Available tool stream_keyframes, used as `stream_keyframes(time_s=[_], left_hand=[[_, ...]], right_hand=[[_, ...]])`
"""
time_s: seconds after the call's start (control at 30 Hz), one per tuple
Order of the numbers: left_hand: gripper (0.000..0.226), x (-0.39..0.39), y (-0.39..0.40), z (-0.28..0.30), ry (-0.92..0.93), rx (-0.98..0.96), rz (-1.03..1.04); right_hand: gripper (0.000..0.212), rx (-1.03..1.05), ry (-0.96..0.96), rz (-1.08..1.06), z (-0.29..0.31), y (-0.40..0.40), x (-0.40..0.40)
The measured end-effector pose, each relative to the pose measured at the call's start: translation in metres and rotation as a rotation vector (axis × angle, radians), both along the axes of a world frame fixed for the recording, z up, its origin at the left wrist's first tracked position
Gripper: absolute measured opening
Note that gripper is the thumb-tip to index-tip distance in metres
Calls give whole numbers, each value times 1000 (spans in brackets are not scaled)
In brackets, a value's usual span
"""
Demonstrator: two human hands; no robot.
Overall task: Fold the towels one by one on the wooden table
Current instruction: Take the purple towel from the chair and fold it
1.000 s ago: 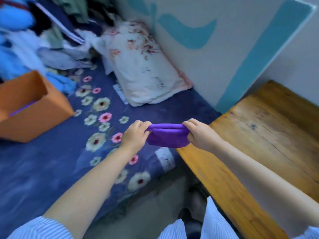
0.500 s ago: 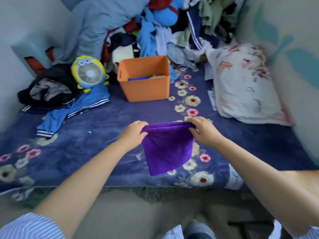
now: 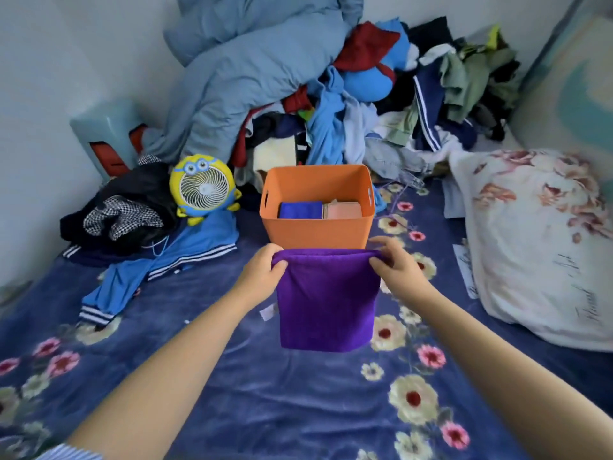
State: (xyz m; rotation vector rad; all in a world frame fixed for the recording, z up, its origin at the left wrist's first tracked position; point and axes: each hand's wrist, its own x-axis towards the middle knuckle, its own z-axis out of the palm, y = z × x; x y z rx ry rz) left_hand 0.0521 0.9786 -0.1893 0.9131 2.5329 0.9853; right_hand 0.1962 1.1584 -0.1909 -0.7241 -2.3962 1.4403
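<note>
A floral navy bedspread fills the lower frame, with a heap of clothes across the top and a pillow at right. At centre sits an orange bin containing folded towels. Just below it hangs the purple towel, folded, held up by its top corners: the left hand and right hand each pinch one corner, fingers curled.

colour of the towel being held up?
Purple, plain with no pattern: the towel hangs from both hands, clearest in the head view.
</note>
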Motion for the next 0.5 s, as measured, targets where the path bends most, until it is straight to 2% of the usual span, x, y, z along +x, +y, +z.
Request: stream_keyframes(time_s=[0.2, 0.5], left_hand=[[24, -86, 71, 16, -113, 63, 98], [24, -183, 133, -20, -175, 134, 192]], right_hand=[[26, -114, 107, -127, 10, 63, -94], [20, -377, 141, -203, -24, 118, -196]])
